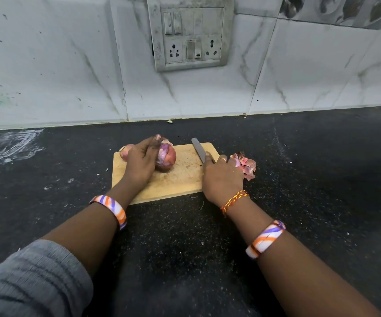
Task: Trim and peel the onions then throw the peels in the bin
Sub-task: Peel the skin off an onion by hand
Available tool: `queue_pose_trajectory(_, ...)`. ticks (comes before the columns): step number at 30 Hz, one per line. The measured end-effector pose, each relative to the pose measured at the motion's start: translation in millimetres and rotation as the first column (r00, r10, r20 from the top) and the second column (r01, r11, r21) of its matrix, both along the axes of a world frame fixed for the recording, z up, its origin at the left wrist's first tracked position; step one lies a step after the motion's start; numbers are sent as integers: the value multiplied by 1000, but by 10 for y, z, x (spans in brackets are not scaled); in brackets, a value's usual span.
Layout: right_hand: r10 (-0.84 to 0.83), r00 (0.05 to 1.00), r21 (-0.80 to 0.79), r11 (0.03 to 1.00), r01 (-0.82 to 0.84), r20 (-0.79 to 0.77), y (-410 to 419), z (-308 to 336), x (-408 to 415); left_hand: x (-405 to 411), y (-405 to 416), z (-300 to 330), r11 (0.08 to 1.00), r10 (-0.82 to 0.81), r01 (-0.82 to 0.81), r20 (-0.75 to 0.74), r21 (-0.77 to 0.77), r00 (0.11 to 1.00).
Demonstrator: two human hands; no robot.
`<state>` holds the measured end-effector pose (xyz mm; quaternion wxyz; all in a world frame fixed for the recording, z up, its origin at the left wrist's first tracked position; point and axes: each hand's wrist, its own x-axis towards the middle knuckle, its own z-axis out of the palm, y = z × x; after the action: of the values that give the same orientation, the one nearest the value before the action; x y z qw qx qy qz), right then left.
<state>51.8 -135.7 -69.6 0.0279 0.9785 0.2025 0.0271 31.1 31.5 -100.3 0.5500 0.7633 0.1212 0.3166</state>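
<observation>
A red onion (167, 157) with loose skin rests on the wooden cutting board (182, 179), and my left hand (140, 162) grips it from the left. A second onion (125, 151) peeks out behind that hand at the board's far left corner. My right hand (221, 179) holds a knife (198, 150) by its handle, the blade pointing away over the board's right side, apart from the onion. A pile of pink onion peels (246, 167) lies on the counter just right of my right hand.
The board sits on a black speckled counter (185, 243) scattered with small peel scraps. A marble-tiled wall with a switch and socket panel (190, 34) rises behind. White smears mark the counter at far left. No bin is in view.
</observation>
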Motion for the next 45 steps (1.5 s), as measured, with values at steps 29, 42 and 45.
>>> queue_pose_trajectory(29, 518, 805, 804, -326, 498, -289, 516, -308, 194, -59, -128, -38, 790, -326, 392, 218, -472, 920)
queue_pose_trajectory(42, 532, 806, 938, -61, 342, -259, 449, -295, 114, -69, -146, 0, 819, -80, 173, 189, -548, 979)
queue_pose_trajectory(45, 540, 793, 921, -79, 381, -282, 449, -278, 99, -71, -157, -1, 822, -63, 160, 192, -546, 979)
